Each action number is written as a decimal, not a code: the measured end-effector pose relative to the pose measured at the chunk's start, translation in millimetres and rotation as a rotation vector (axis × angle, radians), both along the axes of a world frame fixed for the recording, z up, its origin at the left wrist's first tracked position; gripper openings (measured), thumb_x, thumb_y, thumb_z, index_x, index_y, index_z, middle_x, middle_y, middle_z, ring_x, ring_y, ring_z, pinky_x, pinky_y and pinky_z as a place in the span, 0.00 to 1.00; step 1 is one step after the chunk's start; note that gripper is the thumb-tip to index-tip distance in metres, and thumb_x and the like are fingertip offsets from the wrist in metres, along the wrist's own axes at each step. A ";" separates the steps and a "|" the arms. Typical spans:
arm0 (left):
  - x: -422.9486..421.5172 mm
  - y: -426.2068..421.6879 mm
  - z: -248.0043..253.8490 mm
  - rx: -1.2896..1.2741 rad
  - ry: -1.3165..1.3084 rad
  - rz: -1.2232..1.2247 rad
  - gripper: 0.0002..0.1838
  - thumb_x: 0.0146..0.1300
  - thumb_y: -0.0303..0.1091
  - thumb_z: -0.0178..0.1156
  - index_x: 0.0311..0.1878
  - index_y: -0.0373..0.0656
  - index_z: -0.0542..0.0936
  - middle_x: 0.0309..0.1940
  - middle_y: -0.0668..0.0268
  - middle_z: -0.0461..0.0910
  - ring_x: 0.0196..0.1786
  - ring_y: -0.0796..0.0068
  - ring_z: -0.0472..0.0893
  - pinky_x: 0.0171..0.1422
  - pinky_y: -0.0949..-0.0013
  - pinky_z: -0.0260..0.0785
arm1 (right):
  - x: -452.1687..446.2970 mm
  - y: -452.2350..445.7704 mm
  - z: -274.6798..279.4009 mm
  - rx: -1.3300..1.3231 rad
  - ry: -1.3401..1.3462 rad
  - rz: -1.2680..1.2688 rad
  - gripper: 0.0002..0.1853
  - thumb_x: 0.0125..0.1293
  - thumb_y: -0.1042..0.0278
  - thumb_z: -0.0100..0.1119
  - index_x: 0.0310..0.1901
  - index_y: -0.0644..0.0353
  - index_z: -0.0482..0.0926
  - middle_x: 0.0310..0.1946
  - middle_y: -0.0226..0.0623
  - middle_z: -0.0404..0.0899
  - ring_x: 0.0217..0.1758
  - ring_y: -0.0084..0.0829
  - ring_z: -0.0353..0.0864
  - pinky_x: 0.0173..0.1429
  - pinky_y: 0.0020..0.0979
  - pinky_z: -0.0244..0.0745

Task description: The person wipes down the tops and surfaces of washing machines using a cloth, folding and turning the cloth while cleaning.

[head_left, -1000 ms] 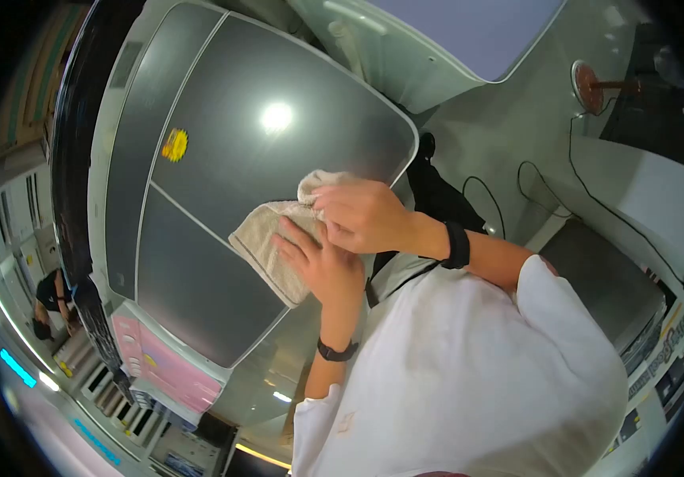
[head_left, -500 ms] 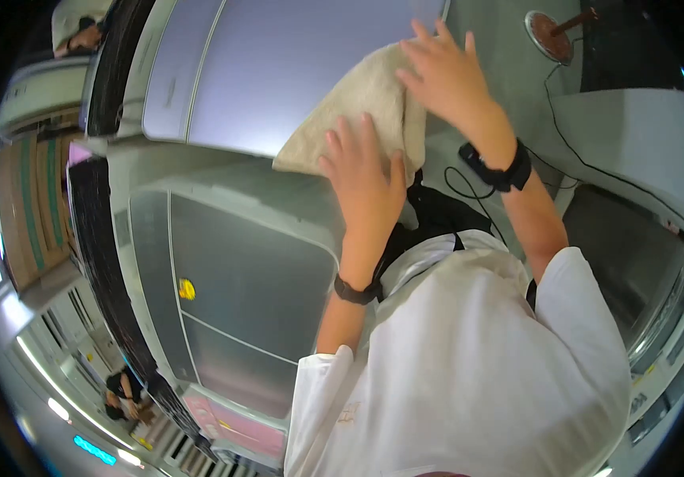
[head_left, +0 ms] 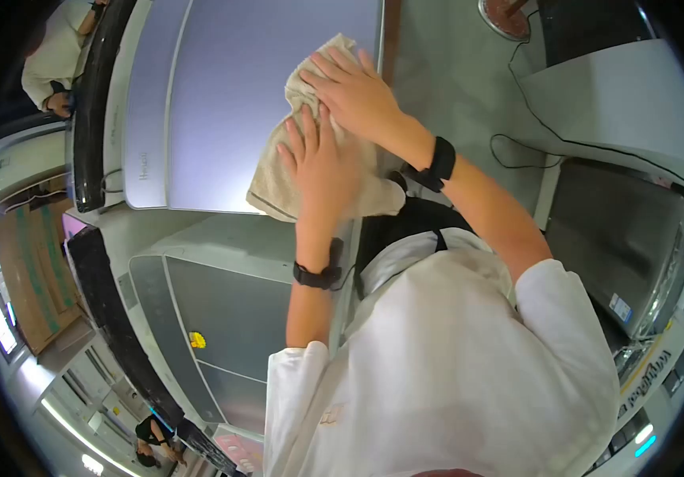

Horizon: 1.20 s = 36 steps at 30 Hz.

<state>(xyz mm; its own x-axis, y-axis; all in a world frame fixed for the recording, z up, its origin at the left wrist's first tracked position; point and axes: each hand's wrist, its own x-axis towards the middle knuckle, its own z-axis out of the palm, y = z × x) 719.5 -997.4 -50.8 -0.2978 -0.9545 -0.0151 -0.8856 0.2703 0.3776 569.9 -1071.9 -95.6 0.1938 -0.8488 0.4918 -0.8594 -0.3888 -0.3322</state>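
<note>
A beige cloth (head_left: 273,183) lies on the smooth lavender front of a large appliance (head_left: 234,87), partly hanging over its near edge. Its upper end is bunched into folds. My left hand (head_left: 324,175) rests on the middle of the cloth with fingers stretched out, slightly smeared by motion. Just above and to the right, my right hand (head_left: 358,95) lies flat on the folded upper part, fingers extended. Both hands press from above, and neither grips the cloth. A dark band sits on each wrist.
A grey-fronted appliance (head_left: 238,306) with a yellow sticker (head_left: 197,340) stands close on the left. Another dark-topped unit (head_left: 616,238) is at the right, with a black cable (head_left: 548,127) on the floor. Other people (head_left: 60,60) are beyond the black-wrapped rail (head_left: 97,103).
Both hands have come down onto the cloth, the right moving left toward the other hand. The cloth lies further onto the lavender panel and is more wrinkled. The camera view has shifted.
</note>
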 end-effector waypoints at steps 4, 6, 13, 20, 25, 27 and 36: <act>3.0 30.1 3.5 -0.006 -0.029 0.014 0.36 0.80 0.51 0.54 0.85 0.50 0.64 0.87 0.48 0.53 0.88 0.34 0.49 0.85 0.26 0.38 | -2.6 15.1 1.0 0.053 -0.019 -0.040 0.23 0.73 0.64 0.64 0.69 0.50 0.81 0.75 0.36 0.75 0.81 0.42 0.67 0.84 0.62 0.56; 7.9 55.6 0.5 -0.058 -0.044 0.064 0.35 0.78 0.51 0.57 0.85 0.54 0.66 0.87 0.50 0.54 0.88 0.37 0.50 0.84 0.25 0.39 | -5.8 28.9 0.3 0.088 -0.096 -0.030 0.21 0.76 0.64 0.62 0.68 0.50 0.82 0.74 0.35 0.76 0.82 0.41 0.68 0.85 0.62 0.53; 4.5 63.5 3.5 -0.042 0.078 0.087 0.36 0.74 0.49 0.63 0.84 0.60 0.68 0.86 0.55 0.58 0.87 0.43 0.55 0.85 0.30 0.42 | -32.9 22.0 3.8 0.230 -0.001 0.055 0.21 0.79 0.64 0.58 0.71 0.49 0.80 0.78 0.38 0.73 0.84 0.47 0.65 0.85 0.70 0.45; -29.5 25.1 -1.0 -0.059 0.160 0.182 0.36 0.68 0.43 0.67 0.80 0.59 0.72 0.86 0.60 0.58 0.88 0.44 0.52 0.83 0.21 0.39 | -16.5 -46.7 17.5 0.181 0.038 0.080 0.20 0.78 0.65 0.58 0.68 0.54 0.83 0.74 0.48 0.76 0.81 0.58 0.67 0.85 0.71 0.45; -14.6 41.8 -6.7 -0.015 0.175 0.042 0.33 0.63 0.37 0.69 0.74 0.62 0.79 0.86 0.62 0.58 0.89 0.42 0.49 0.81 0.17 0.37 | -9.2 -2.5 22.5 0.212 0.027 0.185 0.20 0.76 0.67 0.60 0.66 0.57 0.84 0.73 0.48 0.77 0.79 0.57 0.70 0.85 0.67 0.48; -20.4 42.5 -3.3 0.013 0.151 0.020 0.34 0.61 0.35 0.69 0.73 0.64 0.80 0.87 0.63 0.58 0.89 0.42 0.49 0.80 0.16 0.37 | -30.1 3.3 20.9 0.262 0.018 0.145 0.20 0.76 0.67 0.60 0.67 0.52 0.85 0.73 0.46 0.78 0.80 0.56 0.70 0.85 0.72 0.42; -113.4 -30.7 -1.7 0.030 0.070 0.118 0.40 0.59 0.30 0.66 0.77 0.64 0.77 0.87 0.65 0.55 0.89 0.37 0.46 0.76 0.10 0.36 | -95.2 -117.1 12.3 0.172 0.064 0.090 0.19 0.76 0.62 0.61 0.66 0.46 0.86 0.73 0.44 0.78 0.80 0.52 0.71 0.83 0.77 0.39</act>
